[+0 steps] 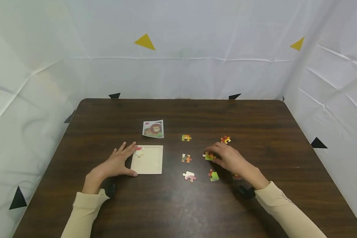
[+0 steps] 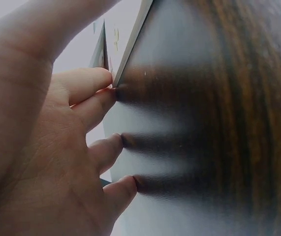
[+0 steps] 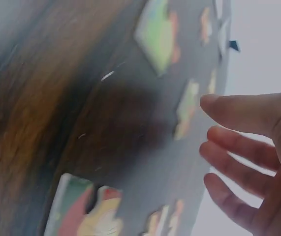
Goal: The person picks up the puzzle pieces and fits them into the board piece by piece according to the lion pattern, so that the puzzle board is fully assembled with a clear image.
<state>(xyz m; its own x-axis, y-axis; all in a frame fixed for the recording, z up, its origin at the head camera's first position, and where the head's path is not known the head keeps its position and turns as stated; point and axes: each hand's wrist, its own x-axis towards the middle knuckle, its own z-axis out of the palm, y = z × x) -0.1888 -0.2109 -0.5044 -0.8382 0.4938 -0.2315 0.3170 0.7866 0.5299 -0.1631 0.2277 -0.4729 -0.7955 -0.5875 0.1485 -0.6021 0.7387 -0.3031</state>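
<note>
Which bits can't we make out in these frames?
- Head view: part of the puzzle piece beneath the right hand; the hand and wrist cover it.
- Head view: fine print on the lion card; too small.
- Left wrist view: rest of the board; cut off by the top edge.
- Right wrist view: pattern on the green piece; blurred.

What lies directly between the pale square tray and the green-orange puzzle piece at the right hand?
One white-orange puzzle piece on the brown table; the head view shows it.
</note>
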